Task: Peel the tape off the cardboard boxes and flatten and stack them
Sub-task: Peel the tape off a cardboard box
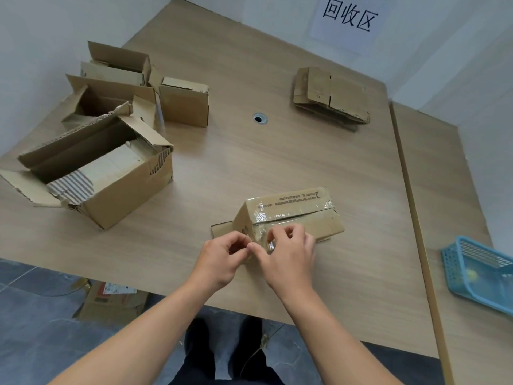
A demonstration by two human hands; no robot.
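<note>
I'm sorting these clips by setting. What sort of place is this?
Probably an office or workroom corner set up for cardboard recycling: a wall sign reads "recycling area" in Chinese, a stack of flattened boxes lies below it, and opened boxes stand on a wooden desk.

The bench [277,151] is pale tan with a fine wood grain. The taped box [302,200] is brown cardboard with one line of black print on top. The clear tape [266,216] on it shines silvery-white where it wrinkles. The large open box [125,198] is the same brown, with a cream panel inside and a torn patch of grey-and-white ribbed stripes. The stack of flattened boxes [330,95] is plain brown. The basket [458,262] is light blue with a grid of small holes, and a small yellow object [471,273] lies in it. The sign [347,15] is white with black characters. The floor [41,287] is dark blue-grey tile.
</note>
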